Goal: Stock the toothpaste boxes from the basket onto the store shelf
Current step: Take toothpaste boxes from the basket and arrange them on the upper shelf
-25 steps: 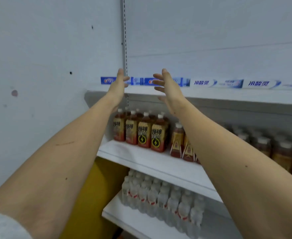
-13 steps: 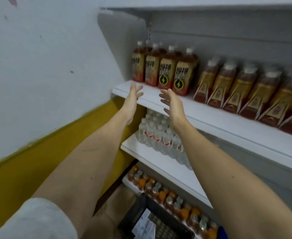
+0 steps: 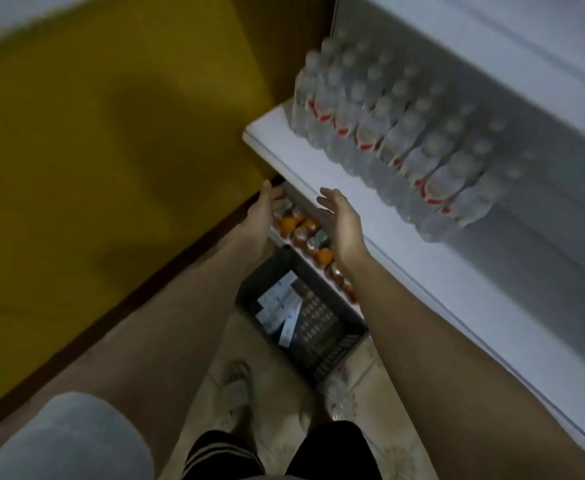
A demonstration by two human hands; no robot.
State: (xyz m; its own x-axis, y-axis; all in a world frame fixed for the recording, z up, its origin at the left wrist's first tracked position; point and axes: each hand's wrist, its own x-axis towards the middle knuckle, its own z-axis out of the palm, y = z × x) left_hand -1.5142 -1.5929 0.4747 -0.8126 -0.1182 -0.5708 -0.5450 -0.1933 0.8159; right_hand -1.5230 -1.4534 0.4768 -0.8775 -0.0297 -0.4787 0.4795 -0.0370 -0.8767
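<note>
My left hand (image 3: 261, 211) and right hand (image 3: 341, 221) hang empty, fingers released. They sit at twelve o'clock above the basket (image 3: 322, 336), I judge ready to reach its toothpaste boxes (image 3: 279, 306).

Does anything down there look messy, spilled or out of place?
Only mildly: the toothpaste boxes lie jumbled at different angles in the dark basket on the floor. The clear bottles stand in neat rows on the shelf. No spill shows, though the picture is blurred.
</note>
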